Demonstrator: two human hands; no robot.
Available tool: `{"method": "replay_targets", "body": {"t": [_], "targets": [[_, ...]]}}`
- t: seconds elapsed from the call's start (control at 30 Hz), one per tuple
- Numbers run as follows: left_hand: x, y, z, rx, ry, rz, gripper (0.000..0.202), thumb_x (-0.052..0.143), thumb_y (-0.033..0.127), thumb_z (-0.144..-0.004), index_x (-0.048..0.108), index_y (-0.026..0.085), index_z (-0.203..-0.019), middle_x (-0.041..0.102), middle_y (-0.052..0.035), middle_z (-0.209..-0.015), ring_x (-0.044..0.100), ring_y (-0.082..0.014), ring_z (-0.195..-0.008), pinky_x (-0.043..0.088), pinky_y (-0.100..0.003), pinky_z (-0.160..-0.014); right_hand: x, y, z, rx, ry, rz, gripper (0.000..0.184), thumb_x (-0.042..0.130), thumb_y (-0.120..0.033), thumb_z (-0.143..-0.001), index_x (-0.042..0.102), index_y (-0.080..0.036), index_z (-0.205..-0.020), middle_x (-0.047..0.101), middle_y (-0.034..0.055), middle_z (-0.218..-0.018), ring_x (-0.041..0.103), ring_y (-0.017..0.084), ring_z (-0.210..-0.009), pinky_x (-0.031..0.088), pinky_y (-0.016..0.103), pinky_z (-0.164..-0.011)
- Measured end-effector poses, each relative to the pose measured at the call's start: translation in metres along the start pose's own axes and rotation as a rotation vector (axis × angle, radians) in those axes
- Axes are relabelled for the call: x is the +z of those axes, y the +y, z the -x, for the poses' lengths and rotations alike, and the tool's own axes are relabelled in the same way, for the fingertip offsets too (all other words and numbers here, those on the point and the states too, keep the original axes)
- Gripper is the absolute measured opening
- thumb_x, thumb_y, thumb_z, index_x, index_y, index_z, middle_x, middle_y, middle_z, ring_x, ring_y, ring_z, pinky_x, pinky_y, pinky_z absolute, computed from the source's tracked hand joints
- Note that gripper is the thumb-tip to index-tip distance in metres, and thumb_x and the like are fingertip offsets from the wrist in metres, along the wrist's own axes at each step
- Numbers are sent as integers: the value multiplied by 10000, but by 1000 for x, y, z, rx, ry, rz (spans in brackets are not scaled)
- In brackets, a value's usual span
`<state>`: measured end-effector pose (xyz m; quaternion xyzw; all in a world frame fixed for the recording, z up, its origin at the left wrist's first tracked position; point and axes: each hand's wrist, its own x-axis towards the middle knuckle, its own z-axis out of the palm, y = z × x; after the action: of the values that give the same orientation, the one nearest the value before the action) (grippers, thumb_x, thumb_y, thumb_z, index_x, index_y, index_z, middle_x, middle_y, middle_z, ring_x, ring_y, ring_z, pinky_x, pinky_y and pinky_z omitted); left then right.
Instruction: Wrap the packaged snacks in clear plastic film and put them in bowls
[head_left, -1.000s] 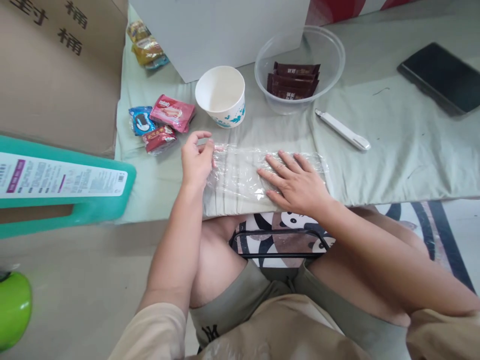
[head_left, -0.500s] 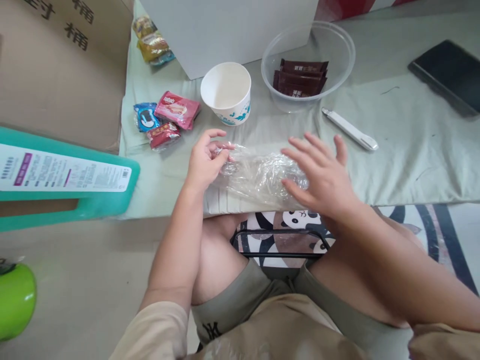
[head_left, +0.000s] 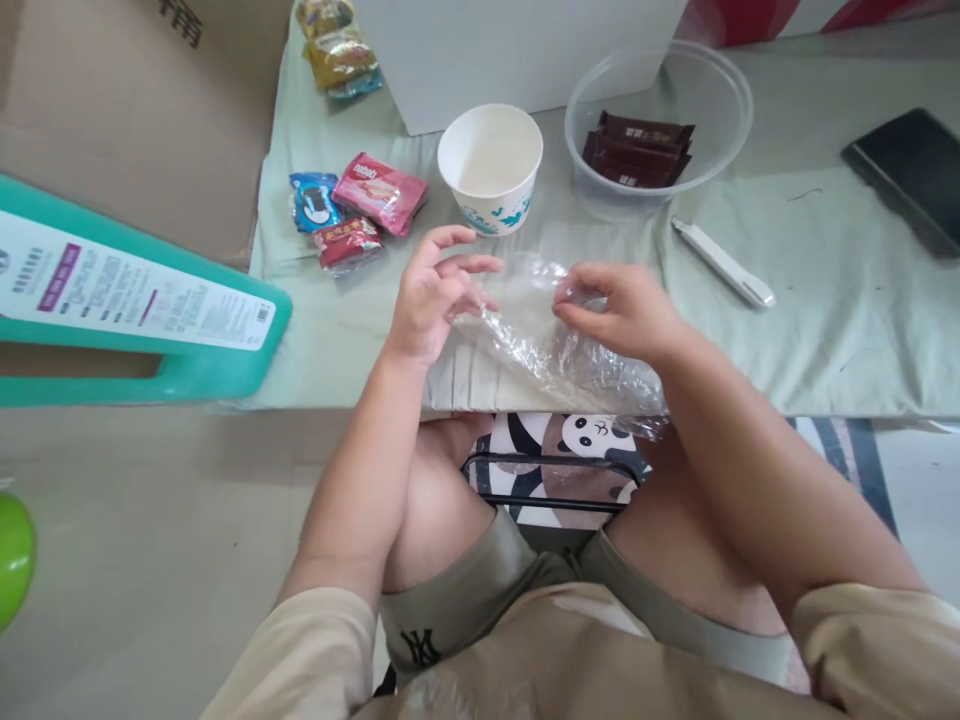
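At the front table edge: clear plastic (head_left: 517,355) lies crumpled on the tablecloth (head_left: 840,345), between and under both hands; bag or loose sheet, can't tell. Right end pokes past the edge toward the lap.
Left hand (head_left: 426,310): fingers apart, half curled, at the plastic's left end; pinching or just touching, can't tell from where I stand.
Right hand (head_left: 630,308): thumb and forefinger curled toward each other over the crumpled part; plastic maybe caught at the tips, can't confirm.
Plastic risk: could slide off into the lap, since one end already overhangs and it looks light and slick. Could tear or bunch if pulled unevenly.
Cup risk: paper cup (head_left: 499,213) stands close behind the left fingertips; a quick outward flick could tip it.
Cutter risk: white cutter (head_left: 724,262) lies right of the work; blade state unclear, careless reach might nick.
Paper cup: upright, pale inside showing, no contents seen.
Clear tub (head_left: 735,125): several dark brown packets (head_left: 637,155) leaning together inside.
Snack pile: pink packet (head_left: 381,190), blue packet (head_left: 315,203), red packet (head_left: 349,241), loose, left of the cup.
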<state>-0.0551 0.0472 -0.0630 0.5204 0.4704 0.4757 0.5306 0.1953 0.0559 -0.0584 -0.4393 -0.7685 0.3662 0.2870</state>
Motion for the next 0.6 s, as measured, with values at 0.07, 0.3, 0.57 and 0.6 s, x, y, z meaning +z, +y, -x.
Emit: {"method": "replay_targets", "body": {"t": [0.07,0.3,0.57,0.6], "targets": [[1,4,-2,-86,96,63,408,501,595,-976,603,272,-1204,764,-52,-1208,786,-183,-859,618,-309,-692,4,5,0,34,149,-117,96,668,-319,-806,655,-224,-797,718,21,-755,657,182,-709,543,348,-693],[46,-2,-3,-274,-221,221,527,719,635,-865,663,202,-1161,787,-135,-1158,772,-258,-1050,628,-366,-868,13,27,-3,142,518,-169,133,686,-318,-838,576,-249,-806,705,11,-782,686,169,-661,566,331,-622],[66,-12,-11,-82,11,-77,117,629,59,-842,631,175,-861,766,-33,-894,738,-130,-753,624,-307,-806,2,27,12,159,526,84,104,668,-312,-879,611,-243,-825,664,7,-739,633,180,-649,551,381,-712],[64,-12,-13,-36,39,-102,128,620,52,-836,625,179,-851,761,-28,-901,731,-123,-741,624,-302,-795,1,26,15,127,509,78,104,669,-323,-884,619,-245,-837,672,11,-745,643,189,-673,557,389,-724]]}}
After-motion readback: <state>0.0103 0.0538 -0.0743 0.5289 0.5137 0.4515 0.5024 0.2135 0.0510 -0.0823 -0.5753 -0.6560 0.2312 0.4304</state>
